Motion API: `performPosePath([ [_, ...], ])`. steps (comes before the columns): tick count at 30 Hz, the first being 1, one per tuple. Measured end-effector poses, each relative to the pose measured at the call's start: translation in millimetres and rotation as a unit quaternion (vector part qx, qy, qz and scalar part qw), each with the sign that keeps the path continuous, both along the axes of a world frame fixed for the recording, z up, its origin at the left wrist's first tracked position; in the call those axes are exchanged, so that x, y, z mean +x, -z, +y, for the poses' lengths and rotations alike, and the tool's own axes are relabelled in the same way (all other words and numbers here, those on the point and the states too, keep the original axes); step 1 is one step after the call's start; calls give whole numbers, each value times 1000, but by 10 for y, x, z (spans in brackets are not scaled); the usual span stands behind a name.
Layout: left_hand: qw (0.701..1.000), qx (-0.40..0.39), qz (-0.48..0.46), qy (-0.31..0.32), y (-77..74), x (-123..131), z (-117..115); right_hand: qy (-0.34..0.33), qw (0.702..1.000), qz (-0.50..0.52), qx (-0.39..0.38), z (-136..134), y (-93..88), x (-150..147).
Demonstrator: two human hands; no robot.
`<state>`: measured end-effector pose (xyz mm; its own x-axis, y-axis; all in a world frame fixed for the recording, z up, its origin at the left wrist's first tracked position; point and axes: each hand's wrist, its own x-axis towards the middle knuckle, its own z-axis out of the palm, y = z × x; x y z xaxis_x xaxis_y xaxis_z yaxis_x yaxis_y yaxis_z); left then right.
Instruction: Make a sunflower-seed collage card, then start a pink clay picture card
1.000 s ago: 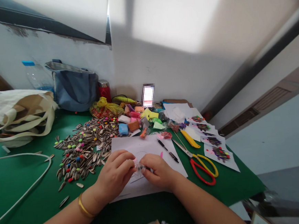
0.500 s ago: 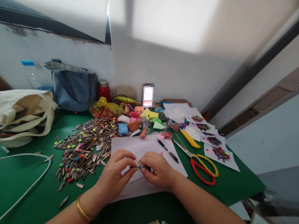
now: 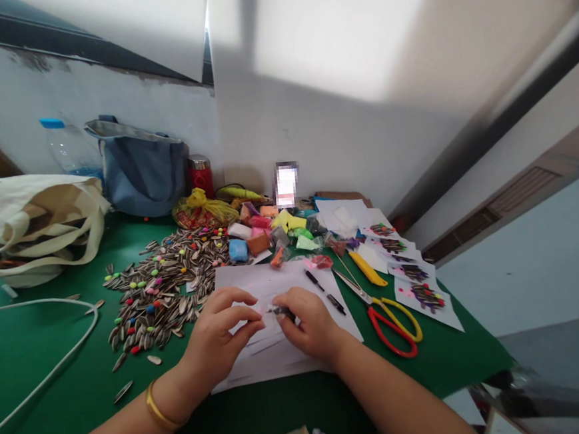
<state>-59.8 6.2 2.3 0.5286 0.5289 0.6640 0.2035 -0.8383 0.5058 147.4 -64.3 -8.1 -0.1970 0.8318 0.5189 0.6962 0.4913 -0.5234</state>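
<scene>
Over the white paper (image 3: 242, 374) my right hand (image 3: 305, 323) grips a small dark lump in clear wrap (image 3: 283, 313). Beside it, my left hand (image 3: 228, 325) has its thumb and fingertips close together; whether something tiny is between them is too small to tell. A black pen (image 3: 325, 292) lies on the paper's right part. Scissors with red and yellow handles (image 3: 391, 323) rest right of the paper, near a yellow cutter (image 3: 368, 268). To the left spreads a pile of striped seeds with small coloured balls (image 3: 169, 286).
Packets of coloured clay (image 3: 259, 243) lie behind the paper, with a phone (image 3: 287, 185) beyond. Decorated cards (image 3: 426, 296) line the right edge. Bags (image 3: 143, 172), a bottle (image 3: 66, 151) and a red flask (image 3: 201, 176) stand at the back left. A white cable (image 3: 46, 376) curves at left.
My left hand has drawn a little left, away from the dark lump. My right hand still holds the lump, and a gap now shows between the hands.
</scene>
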Motion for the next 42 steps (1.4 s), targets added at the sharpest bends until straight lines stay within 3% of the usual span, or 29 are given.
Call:
performPosePath([
  [4,998,-51,-15,-15,-12,-17,11,80,997,12,12,38,72,116],
  [8,995,-95,-32,15,4,-9,32,172,985,3,-5,115,146,284],
  [13,993,-106,-50,15,29,13,50,239,968,-79,24,186,153,474],
  [18,990,-133,-41,23,18,20,40,326,929,-173,-18,204,180,562],
  [23,986,-165,-14,30,-34,6,23,359,911,-198,-38,213,202,590],
  [28,985,-164,-6,52,-29,-4,31,327,932,-157,12,169,115,462],
  [33,982,-171,-41,66,62,38,5,204,970,-105,85,59,-42,153],
  [37,953,-287,-79,47,133,58,-34,101,986,-68,112,-7,-153,-116],
  [39,932,-349,-83,50,144,55,-44,73,990,-43,112,-14,-182,-243],
  [42,920,-376,-94,51,130,42,-45,53,994,-10,95,-3,-190,-392],
])
